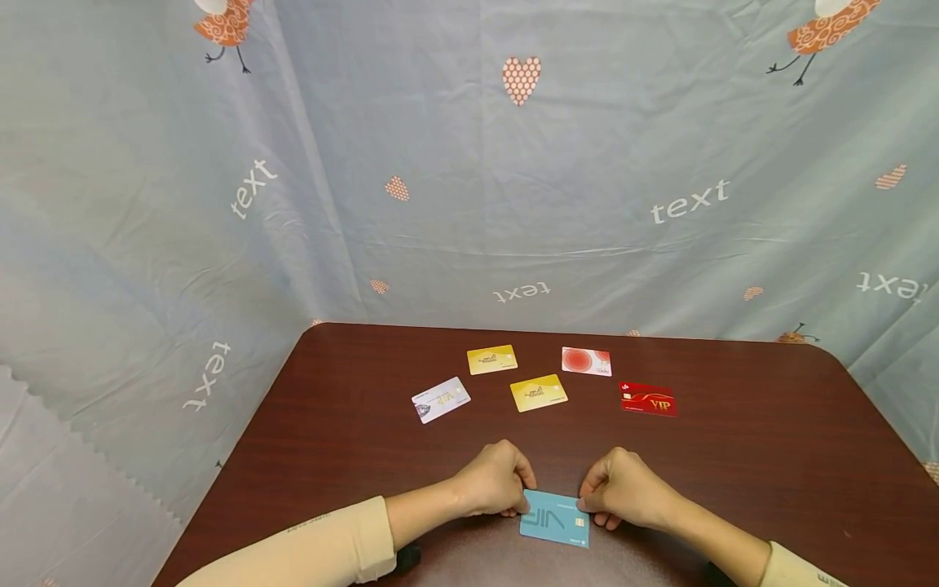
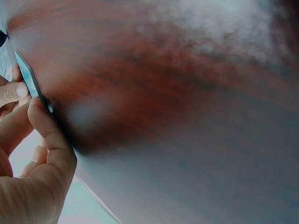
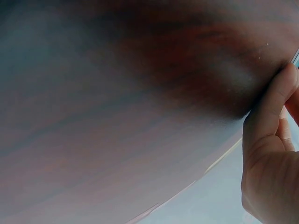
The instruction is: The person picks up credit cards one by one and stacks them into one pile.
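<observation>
Both hands hold a light-blue VIP card near the front of the dark red-brown table. My left hand pinches its left edge between thumb and fingers. On the opposite side, the thumb and fingers of my right hand pinch the upper right corner. The left wrist view has the card edge-on, low at the tabletop, with the left hand at its near end. In the right wrist view, the right hand hides most of the card, leaving a sliver at the right border.
Farther back on the table lie several cards: a white VIP card, a yellow card, another yellow card, a white card with red circles and a red VIP card. A patterned grey-blue cloth hangs behind.
</observation>
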`<state>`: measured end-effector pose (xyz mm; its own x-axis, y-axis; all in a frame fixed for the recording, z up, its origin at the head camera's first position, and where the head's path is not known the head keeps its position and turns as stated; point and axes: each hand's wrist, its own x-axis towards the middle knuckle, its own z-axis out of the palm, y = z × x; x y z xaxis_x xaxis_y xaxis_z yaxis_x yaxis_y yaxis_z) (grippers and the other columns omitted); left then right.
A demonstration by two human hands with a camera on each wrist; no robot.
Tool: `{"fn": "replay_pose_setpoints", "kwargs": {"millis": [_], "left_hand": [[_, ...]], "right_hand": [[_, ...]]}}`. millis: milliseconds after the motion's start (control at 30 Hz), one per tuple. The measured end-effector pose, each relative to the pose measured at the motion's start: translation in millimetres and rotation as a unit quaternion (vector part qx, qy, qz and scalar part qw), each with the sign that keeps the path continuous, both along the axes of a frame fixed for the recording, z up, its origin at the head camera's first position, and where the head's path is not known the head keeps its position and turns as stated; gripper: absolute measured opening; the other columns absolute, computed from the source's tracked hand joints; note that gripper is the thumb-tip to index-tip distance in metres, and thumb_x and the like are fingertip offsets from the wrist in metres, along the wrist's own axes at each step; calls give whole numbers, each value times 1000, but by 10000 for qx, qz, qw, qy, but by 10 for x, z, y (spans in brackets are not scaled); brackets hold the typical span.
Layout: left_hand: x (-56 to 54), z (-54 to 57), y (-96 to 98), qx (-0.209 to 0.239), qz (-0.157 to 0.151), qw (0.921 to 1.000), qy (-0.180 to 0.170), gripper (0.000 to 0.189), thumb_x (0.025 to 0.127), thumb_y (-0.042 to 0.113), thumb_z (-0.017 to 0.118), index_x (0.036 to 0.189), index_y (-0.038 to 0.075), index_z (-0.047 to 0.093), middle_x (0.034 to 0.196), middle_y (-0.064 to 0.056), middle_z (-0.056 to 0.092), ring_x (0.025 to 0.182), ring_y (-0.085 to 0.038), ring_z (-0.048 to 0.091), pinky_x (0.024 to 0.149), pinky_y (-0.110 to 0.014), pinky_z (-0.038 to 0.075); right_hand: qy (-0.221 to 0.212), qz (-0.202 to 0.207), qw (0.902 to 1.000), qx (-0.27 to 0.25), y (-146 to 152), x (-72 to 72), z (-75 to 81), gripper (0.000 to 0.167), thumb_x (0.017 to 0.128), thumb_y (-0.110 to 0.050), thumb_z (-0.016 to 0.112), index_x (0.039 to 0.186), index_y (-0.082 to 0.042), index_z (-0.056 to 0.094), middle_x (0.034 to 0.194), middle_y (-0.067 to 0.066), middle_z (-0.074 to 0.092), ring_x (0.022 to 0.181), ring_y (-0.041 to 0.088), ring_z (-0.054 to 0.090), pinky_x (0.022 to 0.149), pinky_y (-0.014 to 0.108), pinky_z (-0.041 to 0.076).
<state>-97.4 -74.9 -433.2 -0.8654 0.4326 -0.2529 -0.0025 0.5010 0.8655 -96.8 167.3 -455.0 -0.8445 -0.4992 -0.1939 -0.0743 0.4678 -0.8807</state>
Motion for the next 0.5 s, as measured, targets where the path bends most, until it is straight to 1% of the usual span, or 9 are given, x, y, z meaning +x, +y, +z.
{"fn": "replay_pose_setpoints", "kwargs": {"millis": [133, 300, 400, 500], "left_hand": [[-9, 1, -9, 49, -57, 9999, -104, 22, 73, -23, 78, 82, -3, 74, 61, -6, 62, 46, -12, 56, 44, -20, 50], [-57, 32, -53, 131, -270, 9991, -291, 18, 77, -19, 78, 85, -4, 72, 59, -7, 63, 48, -13, 57, 46, -21, 51], [-100, 63, -88, 154, -346, 9990, -249, 17, 78, -16, 80, 88, -5, 72, 59, -7, 63, 49, -14, 57, 47, -22, 50], [-144, 104, -120, 192, -320, 9992, -151, 17, 79, -13, 81, 92, -5, 73, 60, -6, 63, 51, -14, 56, 49, -23, 49]], "right_hand": [[-2, -6, 10000, -7, 3, 0, -2, 16, 89, 0, 78, 73, -4, 75, 60, 4, 66, 52, 14, 63, 47, 28, 58], [33, -15, 10000, -23, 13, -16, 25, 15, 91, -2, 77, 77, -3, 74, 62, 5, 66, 55, 15, 63, 48, 28, 58], [106, -23, 9999, -17, 29, -39, 65, 13, 92, -3, 77, 80, -3, 74, 65, 5, 66, 57, 15, 62, 49, 27, 56], [249, -35, 9997, 15, 46, -72, 111, 10, 92, -5, 78, 82, -3, 74, 65, 4, 64, 58, 14, 59, 49, 25, 54]]}}
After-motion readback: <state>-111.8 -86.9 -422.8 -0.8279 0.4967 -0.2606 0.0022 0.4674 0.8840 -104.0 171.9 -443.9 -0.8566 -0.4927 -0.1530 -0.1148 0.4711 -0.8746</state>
